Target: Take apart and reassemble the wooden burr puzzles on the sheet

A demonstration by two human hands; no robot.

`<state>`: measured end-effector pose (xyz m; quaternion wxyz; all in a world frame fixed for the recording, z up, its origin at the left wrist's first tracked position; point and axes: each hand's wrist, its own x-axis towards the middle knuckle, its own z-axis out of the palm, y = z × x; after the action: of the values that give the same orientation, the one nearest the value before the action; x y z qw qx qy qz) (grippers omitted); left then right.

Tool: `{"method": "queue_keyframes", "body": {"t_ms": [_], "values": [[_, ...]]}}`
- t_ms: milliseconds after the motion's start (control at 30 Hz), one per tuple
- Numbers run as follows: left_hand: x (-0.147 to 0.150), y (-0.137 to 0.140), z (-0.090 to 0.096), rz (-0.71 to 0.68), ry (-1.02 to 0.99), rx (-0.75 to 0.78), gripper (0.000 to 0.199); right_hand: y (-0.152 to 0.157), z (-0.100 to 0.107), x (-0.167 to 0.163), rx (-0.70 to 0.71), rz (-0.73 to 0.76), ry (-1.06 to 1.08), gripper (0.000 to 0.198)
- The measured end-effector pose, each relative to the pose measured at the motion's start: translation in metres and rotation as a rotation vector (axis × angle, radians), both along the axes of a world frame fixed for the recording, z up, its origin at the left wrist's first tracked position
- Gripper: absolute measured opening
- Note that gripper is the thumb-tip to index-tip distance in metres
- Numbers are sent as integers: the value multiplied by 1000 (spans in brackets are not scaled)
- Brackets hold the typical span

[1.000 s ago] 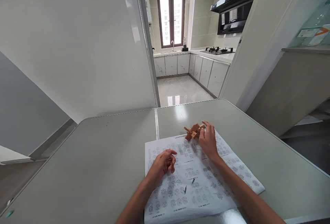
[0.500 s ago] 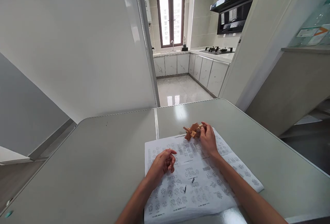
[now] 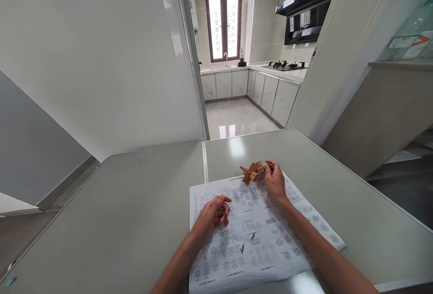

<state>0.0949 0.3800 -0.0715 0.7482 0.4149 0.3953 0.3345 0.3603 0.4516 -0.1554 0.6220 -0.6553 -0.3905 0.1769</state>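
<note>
Several small wooden puzzle pieces (image 3: pixel 250 173) with notches lie in a cluster at the top edge of a printed instruction sheet (image 3: pixel 233 222). At the right end of the cluster, my right hand (image 3: pixel 274 182) has its thumb and fingertips closed on a pale wooden puzzle piece (image 3: pixel 261 168), partly hidden by the fingers. My left hand (image 3: pixel 214 213) rests on the left part of the sheet, its index finger stretched out and the others loosely curled, with nothing in it. Line drawings and small print cover the sheet.
The sheet lies on a pale grey-green table (image 3: pixel 135 217) with a white seam (image 3: pixel 204 163). Beyond the table's far edge is a kitchen with a gas stove (image 3: pixel 286 65). A white wall (image 3: pixel 118 59) stands at the left. Plastic bottles (image 3: pixel 412 37) sit on a ledge at the right.
My right hand has shifted slightly to the right with the pale piece at its fingertips, and more of that piece shows. My left hand stays in place.
</note>
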Motion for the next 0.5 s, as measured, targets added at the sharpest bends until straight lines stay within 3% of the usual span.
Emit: {"method": "queue_keyframes", "body": {"t_ms": [233, 400, 500], "values": [[0, -1, 1, -6, -4, 5, 43, 1, 4, 7, 24, -54, 97, 36], [0, -1, 1, -7, -5, 9, 42, -7, 27, 3, 138, -113, 36, 41], [0, -2, 1, -6, -4, 11, 42, -20, 44, -10, 204, -51, 22, 42]]}}
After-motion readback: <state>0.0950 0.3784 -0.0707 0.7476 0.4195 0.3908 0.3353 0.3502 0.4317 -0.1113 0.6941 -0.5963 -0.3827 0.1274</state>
